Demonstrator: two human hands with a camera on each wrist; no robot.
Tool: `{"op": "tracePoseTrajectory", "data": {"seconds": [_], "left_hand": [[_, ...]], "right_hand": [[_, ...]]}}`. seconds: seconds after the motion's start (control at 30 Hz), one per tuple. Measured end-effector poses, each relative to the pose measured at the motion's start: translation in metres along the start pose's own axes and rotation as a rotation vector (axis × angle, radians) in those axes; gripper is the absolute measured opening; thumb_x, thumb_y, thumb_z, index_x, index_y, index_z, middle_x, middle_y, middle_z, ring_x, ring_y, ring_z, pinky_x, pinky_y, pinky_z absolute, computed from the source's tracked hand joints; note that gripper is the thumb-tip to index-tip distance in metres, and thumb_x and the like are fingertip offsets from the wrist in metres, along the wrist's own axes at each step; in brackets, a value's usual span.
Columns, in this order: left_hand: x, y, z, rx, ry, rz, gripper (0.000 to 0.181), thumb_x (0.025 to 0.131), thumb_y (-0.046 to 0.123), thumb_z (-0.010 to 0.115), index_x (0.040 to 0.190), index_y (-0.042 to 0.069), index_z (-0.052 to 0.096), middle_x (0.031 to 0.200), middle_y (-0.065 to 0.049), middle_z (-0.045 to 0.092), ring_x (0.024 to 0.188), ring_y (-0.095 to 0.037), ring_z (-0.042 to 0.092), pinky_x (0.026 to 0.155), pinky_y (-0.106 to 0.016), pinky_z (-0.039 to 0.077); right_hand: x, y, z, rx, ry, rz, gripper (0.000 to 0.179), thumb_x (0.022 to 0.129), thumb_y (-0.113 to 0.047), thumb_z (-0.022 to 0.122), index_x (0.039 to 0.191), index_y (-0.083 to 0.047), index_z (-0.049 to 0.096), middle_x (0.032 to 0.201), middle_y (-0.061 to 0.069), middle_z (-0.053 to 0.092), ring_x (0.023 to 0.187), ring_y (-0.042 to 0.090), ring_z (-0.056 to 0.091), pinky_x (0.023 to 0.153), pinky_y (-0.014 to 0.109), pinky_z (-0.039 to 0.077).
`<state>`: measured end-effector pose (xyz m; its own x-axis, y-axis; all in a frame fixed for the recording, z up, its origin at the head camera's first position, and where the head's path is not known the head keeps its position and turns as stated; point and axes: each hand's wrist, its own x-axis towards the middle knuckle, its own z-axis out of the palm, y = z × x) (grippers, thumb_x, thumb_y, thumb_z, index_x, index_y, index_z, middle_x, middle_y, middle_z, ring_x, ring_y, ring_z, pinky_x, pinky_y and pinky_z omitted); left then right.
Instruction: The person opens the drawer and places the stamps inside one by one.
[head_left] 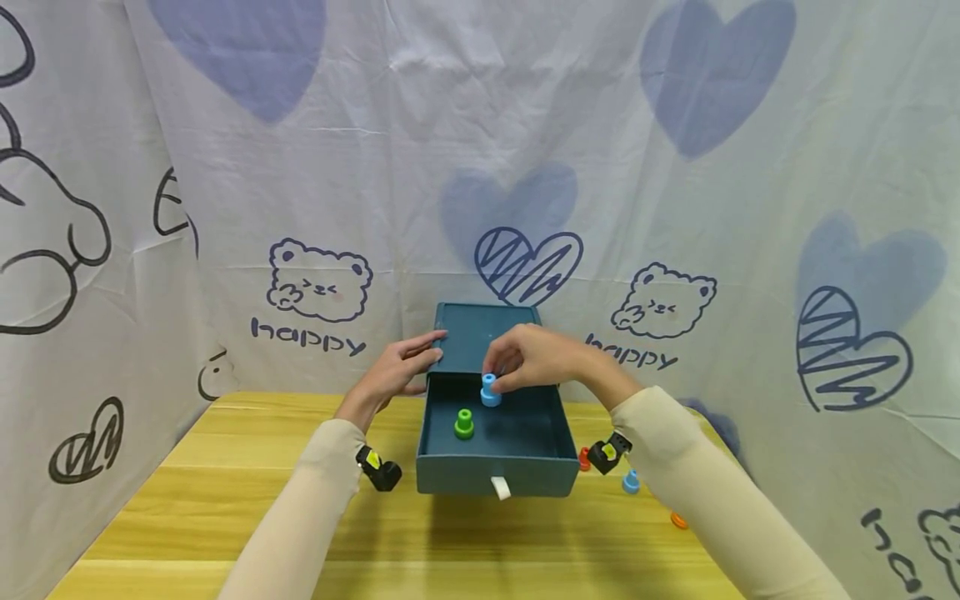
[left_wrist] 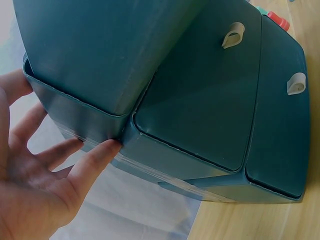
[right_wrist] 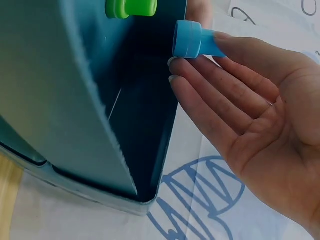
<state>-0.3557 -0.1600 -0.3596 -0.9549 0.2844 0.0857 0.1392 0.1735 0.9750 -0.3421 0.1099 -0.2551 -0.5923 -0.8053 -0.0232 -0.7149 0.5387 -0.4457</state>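
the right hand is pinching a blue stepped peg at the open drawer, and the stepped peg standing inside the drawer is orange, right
Not quite: the stepped peg standing inside the open drawer is green, not orange, as the head view shows. The right hand is indeed pinching a blue stepped peg there.

The word "happy" [head_left: 308,337] stands on the cloth [head_left: 420,208] under two bear drawings [head_left: 320,281] (the right-hand word partly hidden); cut-off letters "ha" [head_left: 889,542] show lower right.
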Motion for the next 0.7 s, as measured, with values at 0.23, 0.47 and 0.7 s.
{"op": "tracePoseTrajectory", "data": {"seconds": [0.23,0.47,0.7], "left_hand": [[0.0,0.0,-0.001,0.01,-0.004,0.0,0.056,0.107,0.037,0.056,0.159,0.023,0.042,0.17,-0.014,0.029,0.153,-0.047,0.034,0.111,-0.065,0.045],[0.0,0.0,-0.001,0.011,-0.008,0.0,0.056,0.107,0.037,0.056,0.159,0.023,0.042,0.17,-0.014,0.029,0.152,-0.047,0.034,0.111,-0.065,0.045],[0.001,-0.001,-0.002,0.007,-0.01,0.004,0.056,0.107,0.036,0.056,0.16,0.022,0.041,0.17,-0.014,0.028,0.153,-0.047,0.033,0.111,-0.065,0.044]], "right_hand": [[0.008,-0.004,0.003,-0.015,-0.021,-0.005,0.016,0.094,-0.019,0.077,0.108,-0.011,0.076,0.109,0.004,0.078,0.101,0.015,0.074,0.09,0.029,0.063],[0.012,-0.006,0.007,-0.015,-0.045,0.017,0.015,0.093,-0.017,0.078,0.106,-0.011,0.076,0.11,0.005,0.077,0.102,0.015,0.074,0.091,0.028,0.062],[0.015,-0.005,0.009,-0.041,-0.068,0.045,0.012,0.092,-0.016,0.079,0.103,-0.012,0.075,0.106,0.003,0.078,0.099,0.013,0.074,0.09,0.028,0.062]]}}
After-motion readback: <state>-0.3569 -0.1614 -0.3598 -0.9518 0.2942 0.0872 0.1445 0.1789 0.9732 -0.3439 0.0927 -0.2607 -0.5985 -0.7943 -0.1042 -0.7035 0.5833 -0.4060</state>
